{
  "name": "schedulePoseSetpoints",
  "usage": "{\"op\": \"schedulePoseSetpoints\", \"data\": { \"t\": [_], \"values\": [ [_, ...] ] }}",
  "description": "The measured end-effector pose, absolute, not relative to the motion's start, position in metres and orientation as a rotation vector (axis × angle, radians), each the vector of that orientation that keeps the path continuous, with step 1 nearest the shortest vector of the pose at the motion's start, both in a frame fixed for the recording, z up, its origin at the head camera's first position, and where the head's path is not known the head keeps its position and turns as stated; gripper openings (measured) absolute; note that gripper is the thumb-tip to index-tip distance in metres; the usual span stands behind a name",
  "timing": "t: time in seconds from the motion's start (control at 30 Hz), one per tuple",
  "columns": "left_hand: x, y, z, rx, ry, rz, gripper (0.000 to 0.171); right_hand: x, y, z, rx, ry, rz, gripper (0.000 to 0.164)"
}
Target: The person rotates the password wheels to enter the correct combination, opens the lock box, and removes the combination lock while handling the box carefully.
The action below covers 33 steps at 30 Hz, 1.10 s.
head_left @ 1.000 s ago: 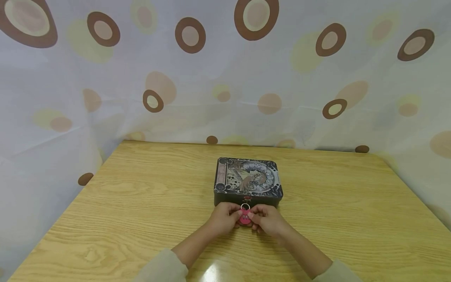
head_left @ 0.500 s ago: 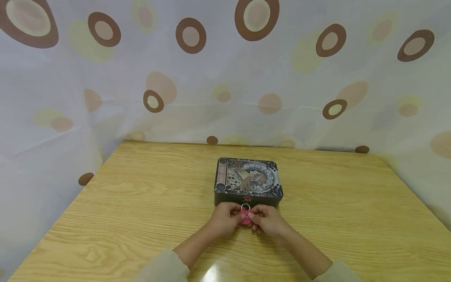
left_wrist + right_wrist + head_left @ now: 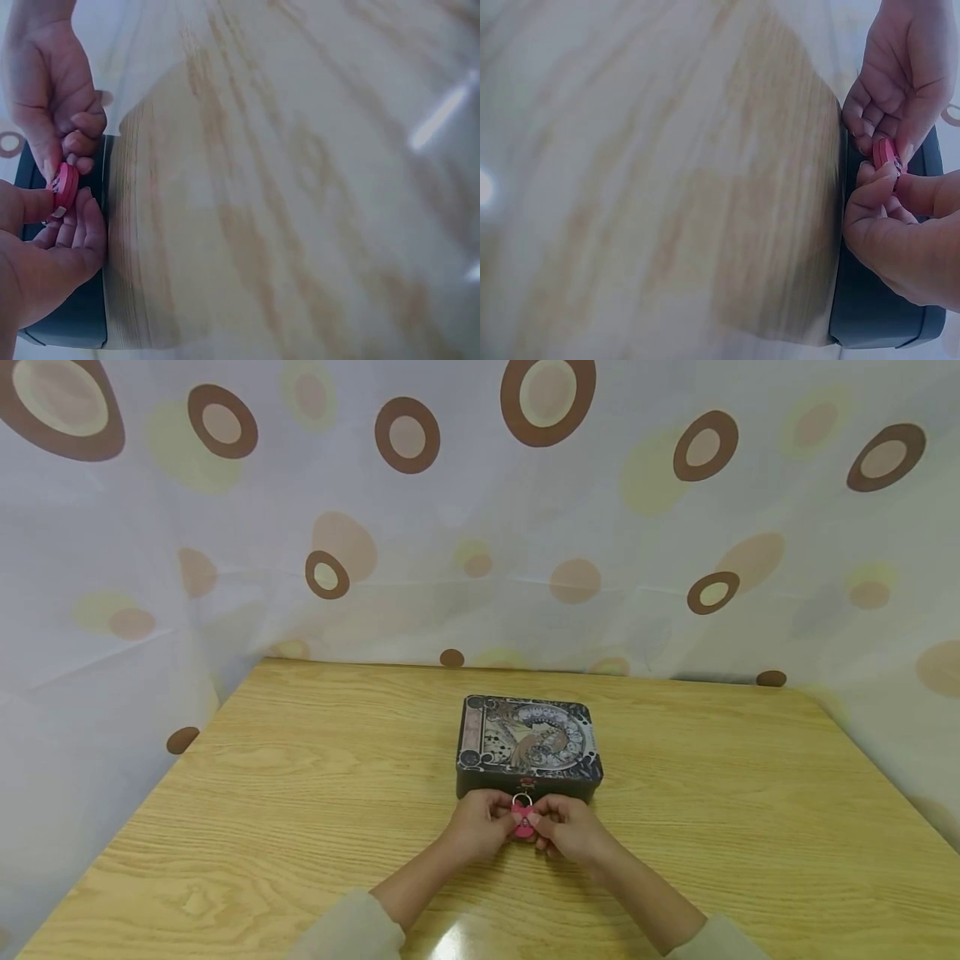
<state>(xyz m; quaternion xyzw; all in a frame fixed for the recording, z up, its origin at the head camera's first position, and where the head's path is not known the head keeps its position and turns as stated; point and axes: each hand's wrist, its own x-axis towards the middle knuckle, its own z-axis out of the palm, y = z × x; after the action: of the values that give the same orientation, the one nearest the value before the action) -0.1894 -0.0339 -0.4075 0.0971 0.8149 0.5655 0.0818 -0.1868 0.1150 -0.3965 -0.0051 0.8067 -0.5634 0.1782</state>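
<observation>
A small pink padlock (image 3: 523, 828) with a silver shackle (image 3: 522, 797) is at the front of a dark tin box (image 3: 528, 739) with a picture on its lid. The shackle is right at the box's latch (image 3: 527, 783); whether it passes through cannot be made out. My left hand (image 3: 478, 824) pinches the padlock's left side, thumb on its face. From the other side my right hand (image 3: 573, 829) pinches it too. In the left wrist view the padlock (image 3: 66, 185) shows edge-on between both hands. Fingers hide parts of it in the right wrist view.
The box rests on a wood-grain table (image 3: 322, 793). Behind it hangs a pale curtain (image 3: 480, 510) with brown and yellow oval spots, also along both sides.
Both thumbs have shifted slightly on the padlock's face, covering more of its middle. The hands and the box otherwise stay where they were.
</observation>
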Motion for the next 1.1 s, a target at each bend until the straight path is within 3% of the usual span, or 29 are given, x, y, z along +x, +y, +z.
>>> {"op": "schedulePoseSetpoints", "data": {
  "t": [1.1],
  "values": [
    [-0.1907, -0.0350, -0.4083, 0.296, 2.417, 1.690, 0.017, -0.1858, 0.1145, -0.3967, -0.046, 2.298, -1.604, 0.013]
  ]
}}
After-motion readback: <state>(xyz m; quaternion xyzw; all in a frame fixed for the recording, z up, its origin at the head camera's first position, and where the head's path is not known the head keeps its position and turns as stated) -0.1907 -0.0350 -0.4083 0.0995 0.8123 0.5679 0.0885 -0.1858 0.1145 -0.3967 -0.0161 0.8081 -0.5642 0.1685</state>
